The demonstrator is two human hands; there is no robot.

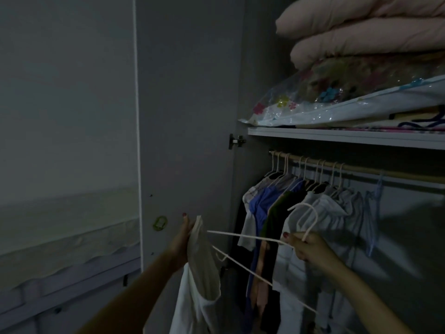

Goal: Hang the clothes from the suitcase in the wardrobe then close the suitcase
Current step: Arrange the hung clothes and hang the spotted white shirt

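Hanger work is the fiddly bit at this point, so a few thoughts on doing it cleanly. The white garment (199, 280) is only on one arm of the cream hanger (252, 237); I'd say the step in hand is feeding the other arm through so the neck sits centred under the hook. Best bet, as I see it: keep the fabric opening stretched wide with one hand and steer the hanger with the other, instead of shoving it in blind. It's dim in there, so going by feel probably matters. If the cloth bunches on one shoulder it will likely slide off once hung.

Hands now. The left hand (185, 235) pinches the top edge of the white garment, fingers curled on the cloth, holding it up near the wardrobe door (187, 104). The right hand (305, 247) is closed around the hanger just below the hook, where the two arms meet, with the hook sticking up above the knuckles. Neither hand is loose or spread.

The garment hangs between the forearms, in front of the open wardrobe, not yet on the rail (361, 168). That rail already carries a row of clothes (284, 203) on similar hangers, bunched to the left, with freer space to the right. Folded bedding (361, 44) sits on the shelf above. The suitcase isn't in view.
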